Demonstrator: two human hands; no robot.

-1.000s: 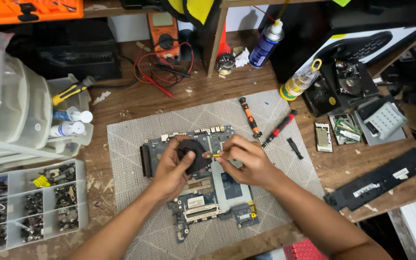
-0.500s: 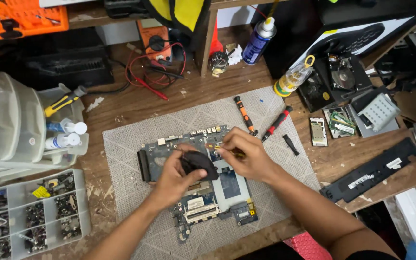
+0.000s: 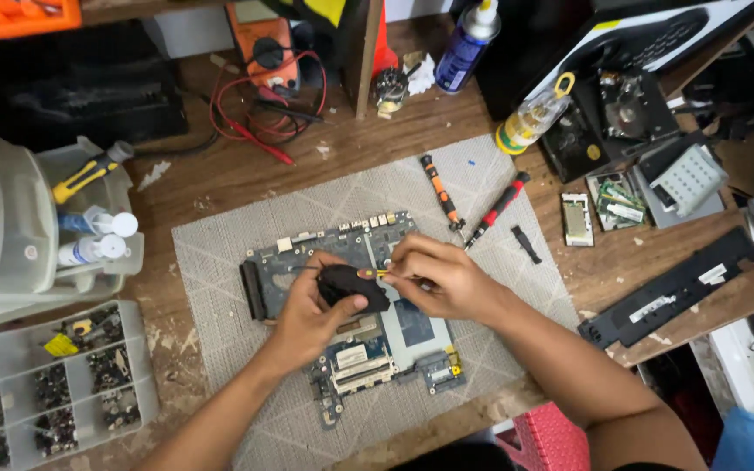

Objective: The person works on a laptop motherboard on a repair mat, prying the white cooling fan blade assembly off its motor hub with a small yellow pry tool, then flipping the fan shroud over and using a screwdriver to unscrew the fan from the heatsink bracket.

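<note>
A laptop motherboard (image 3: 412, 336) lies on a grey mat (image 3: 220, 262) on the wooden bench. My left hand (image 3: 307, 318) grips a black cooling fan (image 3: 349, 286) on the board's upper middle. My right hand (image 3: 442, 279) holds a small yellow-and-orange screwdriver (image 3: 375, 274), its tip pointing left at the fan. Both hands meet over the board's centre and hide the part beneath them.
Two orange-and-red screwdrivers (image 3: 441, 190) and a small black piece (image 3: 525, 244) lie on the mat's far right. A clear parts organiser (image 3: 45, 384) sits front left. A spray can (image 3: 464, 39), yellow bottle (image 3: 530, 118), multimeter leads (image 3: 259, 113), circuit parts (image 3: 617, 201) and a long black bar (image 3: 669, 288) ring the mat.
The left hand has lifted the fan slightly off the board and closed around it, while the right hand keeps the screwdriver at its edge. The camera has shifted a little.
</note>
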